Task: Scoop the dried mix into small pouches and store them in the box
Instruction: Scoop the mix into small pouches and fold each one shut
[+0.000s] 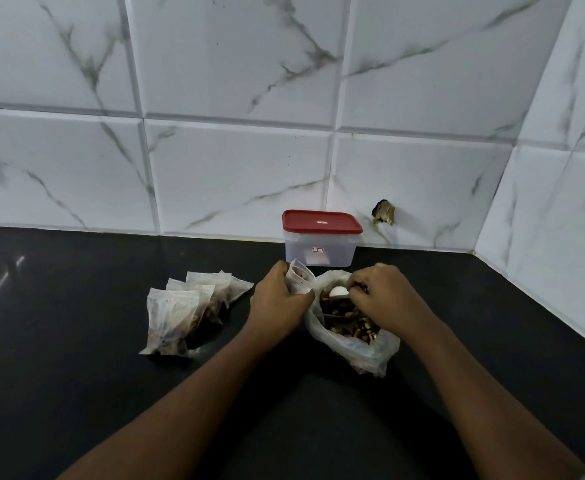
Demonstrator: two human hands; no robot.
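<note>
Red-lidded box (320,252) (closed) behind; left hand (277,301) grips pouch (299,280), right hand (384,296) pinches scoop (338,292).

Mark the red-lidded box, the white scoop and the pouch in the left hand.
red-lidded box (321,221): head view, centre of the lid.
white scoop (338,292): head view, its rounded bowl.
small pouch (300,277): head view, its exposed upper part.

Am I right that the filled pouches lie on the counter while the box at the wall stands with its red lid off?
Not quite: the head view shows the red lid closed on the box; the filled pouches do lie on the counter.
</note>
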